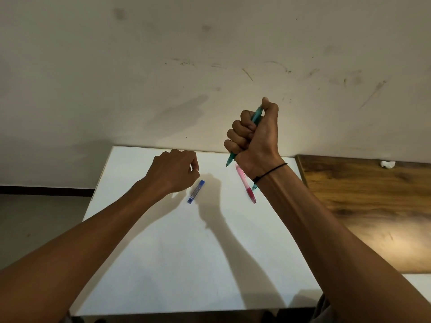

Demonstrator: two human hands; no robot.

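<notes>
Two hands show in the head view, both raised over a white table [186, 252] that stands against a scuffed pale wall [163, 66]. The right hand [256, 138] is held up well above the tabletop and is clenched in a fist around a teal pen [256, 116]. The pen runs through the fist at a slant. Its upper end sits under the thumb, and its pointed lower end pokes out below the little finger, aimed down at the table. A thin black band [270, 171] circles the right wrist.

The left hand [175, 171] hovers lower, near the far edge of the table, with its back to the camera and its fingers curled under. Thumb and forefinger lie close together, but whether they pinch anything cannot be told from here.

A small blue tube [196, 191] lies flat on the table just beside the left hand, apart from it. A pink pen [245, 183] lies on the table below the right wrist, which hides part of it. A small teal piece [254, 187] shows next to it at the edge of the wrist.

To the right, a brown wooden surface [361, 206] adjoins the white table, and a crumpled white scrap [387, 163] rests near its far edge.
</notes>
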